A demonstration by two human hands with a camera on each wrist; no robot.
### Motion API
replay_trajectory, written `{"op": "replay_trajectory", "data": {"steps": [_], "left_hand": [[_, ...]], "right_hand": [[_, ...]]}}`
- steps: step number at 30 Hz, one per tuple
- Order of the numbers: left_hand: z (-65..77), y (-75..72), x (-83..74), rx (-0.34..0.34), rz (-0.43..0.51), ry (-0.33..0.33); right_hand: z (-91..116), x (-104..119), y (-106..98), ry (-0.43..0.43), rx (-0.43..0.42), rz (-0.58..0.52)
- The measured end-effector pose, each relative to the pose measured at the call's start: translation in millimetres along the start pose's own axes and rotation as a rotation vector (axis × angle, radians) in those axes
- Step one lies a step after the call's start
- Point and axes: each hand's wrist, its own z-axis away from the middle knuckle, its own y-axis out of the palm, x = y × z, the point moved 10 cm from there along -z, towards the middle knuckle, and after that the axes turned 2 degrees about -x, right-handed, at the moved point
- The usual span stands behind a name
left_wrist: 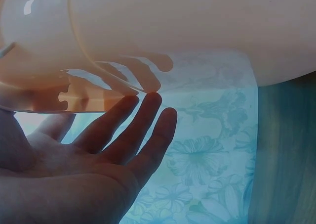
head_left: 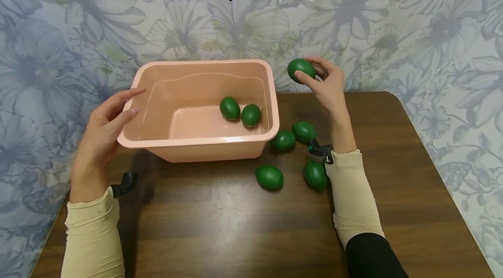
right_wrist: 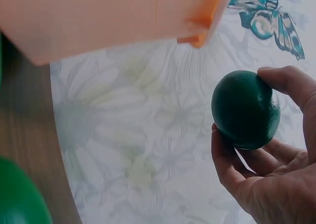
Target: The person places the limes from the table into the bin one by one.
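Observation:
My right hand holds a dark green lime between thumb and fingers, raised to the right of a pink plastic tub. In the right wrist view the held lime sits at the fingertips, away from the tub wall. At the tub's left end, my left hand grips the rim, thumb and forefinger lying over it. Its other fingers reach along the outer wall in the left wrist view. Two limes, a left one and a right one, lie inside the tub.
Several more limes lie on the brown wooden table: one by the tub's corner, one beside it, one nearer the front, and one by the right sleeve. A flower-patterned wall rises behind the table.

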Motion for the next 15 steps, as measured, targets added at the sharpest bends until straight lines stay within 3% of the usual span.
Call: {"op": "replay_trajectory", "data": {"steps": [15], "left_hand": [[-0.3,1.0,-0.7,0.000,-0.011,-0.003]], "right_hand": [[-2,17,45,-0.067,0.015,-0.032]]}}
